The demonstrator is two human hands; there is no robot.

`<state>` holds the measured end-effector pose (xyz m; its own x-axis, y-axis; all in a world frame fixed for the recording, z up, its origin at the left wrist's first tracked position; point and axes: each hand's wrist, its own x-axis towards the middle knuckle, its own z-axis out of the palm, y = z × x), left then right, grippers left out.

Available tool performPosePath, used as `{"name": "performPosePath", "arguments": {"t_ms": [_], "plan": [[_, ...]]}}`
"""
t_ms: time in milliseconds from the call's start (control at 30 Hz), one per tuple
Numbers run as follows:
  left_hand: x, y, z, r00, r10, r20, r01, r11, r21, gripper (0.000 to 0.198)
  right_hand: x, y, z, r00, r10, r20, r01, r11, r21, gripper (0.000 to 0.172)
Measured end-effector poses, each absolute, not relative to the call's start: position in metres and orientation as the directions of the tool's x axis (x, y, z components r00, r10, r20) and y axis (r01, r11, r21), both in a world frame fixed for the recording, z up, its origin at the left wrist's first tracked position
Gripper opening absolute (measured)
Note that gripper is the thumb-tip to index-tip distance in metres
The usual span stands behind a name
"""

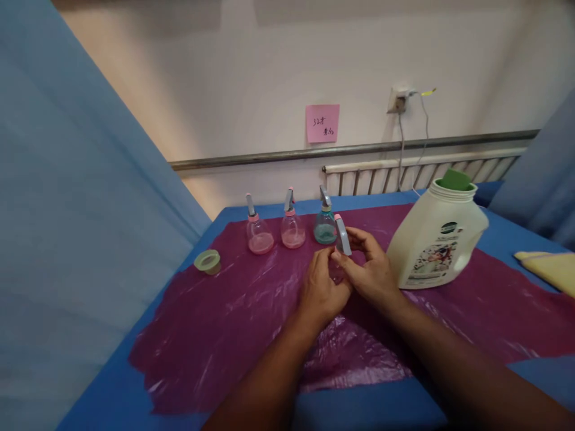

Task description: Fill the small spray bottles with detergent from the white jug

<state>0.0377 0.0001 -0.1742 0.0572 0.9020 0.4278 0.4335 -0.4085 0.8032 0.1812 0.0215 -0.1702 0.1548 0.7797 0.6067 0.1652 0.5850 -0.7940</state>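
Note:
Both hands are closed around a small spray bottle (342, 234) with a grey and pink trigger head; most of its body is hidden by my fingers. My left hand (322, 287) wraps the bottle's body from the left. Up at the neck, just under the trigger head, the fingers of my right hand (371, 266) grip from the right. Just behind stands a teal spray bottle (325, 230) with liquid in it. Two clear spray bottles with pink collars, one in the middle (293, 233) and one farther left (259, 237), hold pinkish liquid.
A large cream detergent jug (435, 239) with a green piece in its mouth stands close to my right hand. At left sits a small greenish cap (208, 261). Purple plastic sheeting (224, 335) covers the blue surface. A yellow cloth (548, 269) lies at far right.

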Motion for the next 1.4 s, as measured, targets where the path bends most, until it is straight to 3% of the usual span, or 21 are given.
{"name": "performPosePath", "arguments": {"t_ms": [300, 467, 633, 833, 1100, 1400], "plan": [[0.037, -0.010, -0.161, 0.087, 0.927, 0.364, 0.432, -0.364, 0.825, 0.051, 0.185, 0.011, -0.170, 0.156, 0.838, 0.523, 0.111, 0.512, -0.852, 0.060], [0.038, -0.006, -0.166, 0.113, 0.924, 0.364, 0.399, -0.378, 0.835, 0.052, 0.188, 0.008, -0.172, 0.059, 0.870, 0.489, 0.053, 0.486, -0.872, 0.069], [0.039, -0.004, -0.172, 0.109, 0.907, 0.406, 0.385, -0.415, 0.824, 0.058, 0.191, 0.012, -0.179, 0.123, 0.841, 0.527, 0.118, 0.515, -0.849, 0.083], [0.040, -0.008, -0.168, 0.151, 0.911, 0.384, 0.427, -0.410, 0.806, 0.043, 0.192, 0.010, -0.183, 0.107, 0.833, 0.544, 0.094, 0.536, -0.839, 0.075], [0.039, -0.011, -0.163, 0.167, 0.901, 0.401, 0.446, -0.432, 0.784, 0.057, 0.192, 0.016, -0.184, 0.154, 0.793, 0.589, 0.130, 0.575, -0.808, 0.080], [0.040, -0.013, -0.155, 0.109, 0.933, 0.342, 0.370, -0.358, 0.857, 0.050, 0.191, 0.007, -0.175, 0.074, 0.880, 0.470, 0.025, 0.469, -0.883, 0.083]]}}
